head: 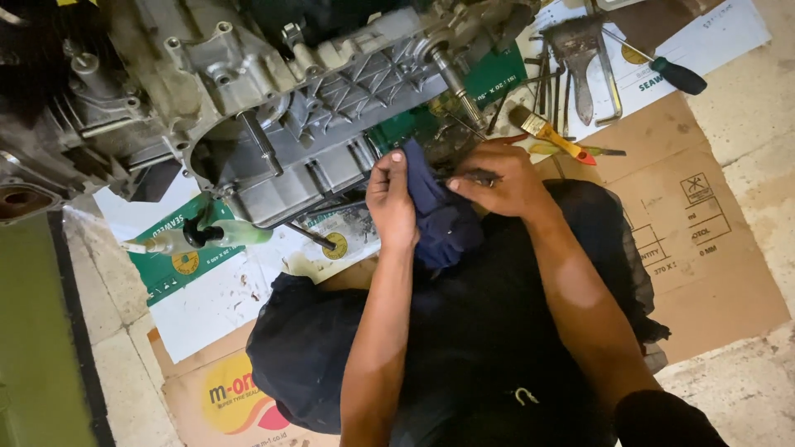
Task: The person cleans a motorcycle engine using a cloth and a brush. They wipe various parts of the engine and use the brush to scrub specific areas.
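Both hands [447, 194] grip blue cloth [439, 223], perhaps wiping a rod [476, 176].

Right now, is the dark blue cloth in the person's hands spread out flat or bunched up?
Bunched up. The dark blue cloth is crumpled between the left hand and right hand, its folds hanging down.

Bare forearms, dark trousers (white drawstring showing).

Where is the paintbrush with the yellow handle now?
In the head view, the paintbrush lies on the cardboard at upper right, just beyond the right hand, beside the metal tools and below the green-handled screwdriver.
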